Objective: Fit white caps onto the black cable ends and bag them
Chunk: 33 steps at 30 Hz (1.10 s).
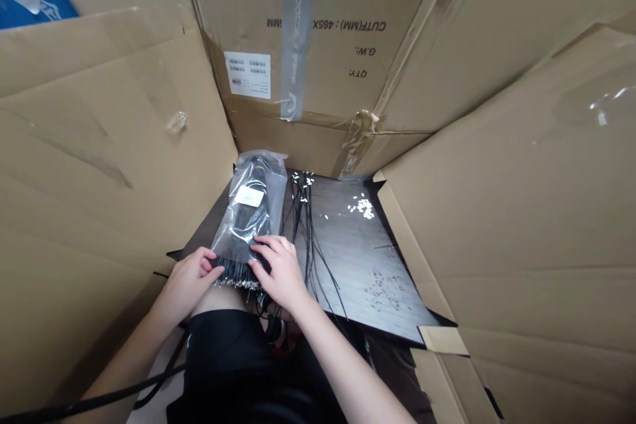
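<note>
Left hand (189,281): grip spread, fingertips on the bundle of black cables (237,271). Right hand (278,271): grip pinching the bundle through the clear plastic bag (253,202). Bag lies on the dark desk (358,258). Risk: tugging could snag the loose wires (305,225), scattering the small white pieces (364,207) beyond the cardboard flaps (99,179).

The person wears plain black shorts (223,358), matte and loose-looking, with a bare knee (217,299) showing past the hem. The left forearm (124,358) and right forearm (342,364) are bare up to the frame's edge, and the left hand (189,281) and right hand (278,271) are ungloved.
</note>
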Each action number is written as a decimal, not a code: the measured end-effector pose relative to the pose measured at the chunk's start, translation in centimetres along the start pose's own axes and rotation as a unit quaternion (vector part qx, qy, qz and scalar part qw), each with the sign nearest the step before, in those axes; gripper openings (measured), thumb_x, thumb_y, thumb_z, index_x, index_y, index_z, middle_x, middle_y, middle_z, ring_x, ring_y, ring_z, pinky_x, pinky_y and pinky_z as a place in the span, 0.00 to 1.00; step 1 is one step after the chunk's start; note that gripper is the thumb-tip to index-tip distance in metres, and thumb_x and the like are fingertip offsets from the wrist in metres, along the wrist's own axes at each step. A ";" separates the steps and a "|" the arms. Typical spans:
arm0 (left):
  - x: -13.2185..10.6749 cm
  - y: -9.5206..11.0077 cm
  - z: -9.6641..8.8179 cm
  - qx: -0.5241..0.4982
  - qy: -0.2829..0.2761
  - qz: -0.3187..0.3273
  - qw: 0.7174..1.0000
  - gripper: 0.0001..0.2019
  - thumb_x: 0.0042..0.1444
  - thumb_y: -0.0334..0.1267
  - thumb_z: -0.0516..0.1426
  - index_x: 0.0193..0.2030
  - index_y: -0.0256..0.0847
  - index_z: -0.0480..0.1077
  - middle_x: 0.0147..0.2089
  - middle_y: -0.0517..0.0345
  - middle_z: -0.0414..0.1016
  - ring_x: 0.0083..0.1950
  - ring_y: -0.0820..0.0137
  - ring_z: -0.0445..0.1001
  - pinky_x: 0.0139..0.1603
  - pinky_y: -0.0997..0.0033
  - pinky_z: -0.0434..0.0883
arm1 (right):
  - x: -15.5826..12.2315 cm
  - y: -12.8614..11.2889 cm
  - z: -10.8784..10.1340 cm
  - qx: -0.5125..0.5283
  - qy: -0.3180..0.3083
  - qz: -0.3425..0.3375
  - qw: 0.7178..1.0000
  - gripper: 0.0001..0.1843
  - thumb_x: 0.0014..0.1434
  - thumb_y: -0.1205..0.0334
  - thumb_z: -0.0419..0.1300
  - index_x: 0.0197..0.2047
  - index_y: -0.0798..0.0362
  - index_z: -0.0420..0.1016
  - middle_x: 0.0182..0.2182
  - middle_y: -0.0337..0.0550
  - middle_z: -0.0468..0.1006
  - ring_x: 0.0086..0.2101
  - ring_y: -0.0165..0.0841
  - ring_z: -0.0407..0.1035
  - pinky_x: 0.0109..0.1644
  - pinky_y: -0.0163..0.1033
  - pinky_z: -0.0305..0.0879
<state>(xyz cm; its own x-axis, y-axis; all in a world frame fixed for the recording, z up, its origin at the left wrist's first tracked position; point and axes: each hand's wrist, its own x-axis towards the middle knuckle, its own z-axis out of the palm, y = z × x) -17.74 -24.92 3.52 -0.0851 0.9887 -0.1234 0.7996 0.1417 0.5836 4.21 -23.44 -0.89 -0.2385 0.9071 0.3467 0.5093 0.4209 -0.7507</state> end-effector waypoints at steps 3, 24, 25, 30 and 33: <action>-0.4 -0.2 -0.3 0.034 0.013 -0.019 0.999 0.16 0.50 0.52 0.57 0.37 0.42 0.71 0.32 0.54 0.78 0.35 0.60 0.77 0.41 0.62 0.71 | 0.0 0.1 0.0 0.006 0.001 0.001 1.000 0.12 0.62 0.60 0.62 0.49 0.48 0.79 0.53 0.44 0.78 0.55 0.43 0.66 0.60 0.52 0.60; -0.2 -1.7 -0.4 -0.195 -0.058 -0.130 0.970 0.24 0.39 0.53 0.66 0.38 0.40 0.68 0.25 0.56 0.78 0.28 0.64 0.76 0.29 0.69 0.69 | -0.1 0.3 0.3 0.009 0.010 0.001 1.000 0.13 0.59 0.56 0.65 0.48 0.48 0.80 0.52 0.45 0.79 0.54 0.43 0.67 0.59 0.52 0.61; -0.2 -1.4 -0.6 -0.200 -0.065 -0.138 0.968 0.24 0.38 0.52 0.66 0.38 0.40 0.68 0.25 0.57 0.78 0.28 0.65 0.75 0.28 0.70 0.68 | -0.1 0.3 0.3 0.009 0.009 0.002 1.000 0.13 0.59 0.56 0.65 0.47 0.48 0.80 0.52 0.45 0.79 0.54 0.43 0.67 0.59 0.52 0.61; -0.3 -0.1 -1.5 -0.213 -0.100 -0.171 0.957 0.21 0.36 0.47 0.65 0.37 0.40 0.68 0.26 0.60 0.76 0.25 0.69 0.70 0.24 0.73 0.61 | -0.1 0.2 0.2 0.010 0.007 0.006 1.000 0.13 0.60 0.56 0.65 0.48 0.47 0.80 0.52 0.45 0.79 0.54 0.43 0.67 0.59 0.52 0.61; -0.3 -0.2 -1.6 -0.215 -0.095 -0.171 0.957 0.19 0.36 0.44 0.66 0.35 0.40 0.69 0.27 0.60 0.77 0.26 0.69 0.72 0.25 0.73 0.63 | -0.1 0.2 0.3 0.006 0.007 0.006 1.000 0.12 0.60 0.57 0.64 0.47 0.47 0.80 0.52 0.45 0.79 0.54 0.43 0.67 0.59 0.52 0.61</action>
<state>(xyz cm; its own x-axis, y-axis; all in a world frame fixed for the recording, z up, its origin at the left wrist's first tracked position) -18.79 -25.21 4.78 -0.1552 0.8599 -0.4864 0.4228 0.5028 0.7539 4.12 -23.44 -1.28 -0.2208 0.9117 0.3465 0.5016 0.4108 -0.7613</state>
